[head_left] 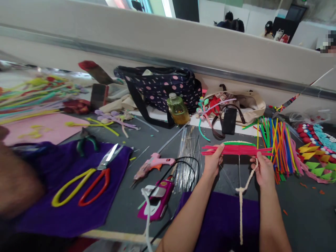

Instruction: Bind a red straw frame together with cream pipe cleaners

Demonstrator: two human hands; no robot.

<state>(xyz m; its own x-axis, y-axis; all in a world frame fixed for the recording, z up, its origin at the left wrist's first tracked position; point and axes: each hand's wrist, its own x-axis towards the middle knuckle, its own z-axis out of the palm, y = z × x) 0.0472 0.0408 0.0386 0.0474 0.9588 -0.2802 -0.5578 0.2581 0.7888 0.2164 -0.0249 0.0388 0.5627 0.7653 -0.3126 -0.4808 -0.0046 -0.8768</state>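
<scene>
Cropped forearms [194,210], left grip [214,161] and right grip [264,170] pinched around pink strips [239,150], partly covering them

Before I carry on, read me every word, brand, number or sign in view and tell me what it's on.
No text is readable anywhere in this view.
Pink glue gun: a small reddish mark, too small to read.
Magenta device: a small gold mark near its top, too blurred to read.
Dark patterned bag: pink shapes, no lettering I can make out.
Held pink strips: no lettering seen.
</scene>
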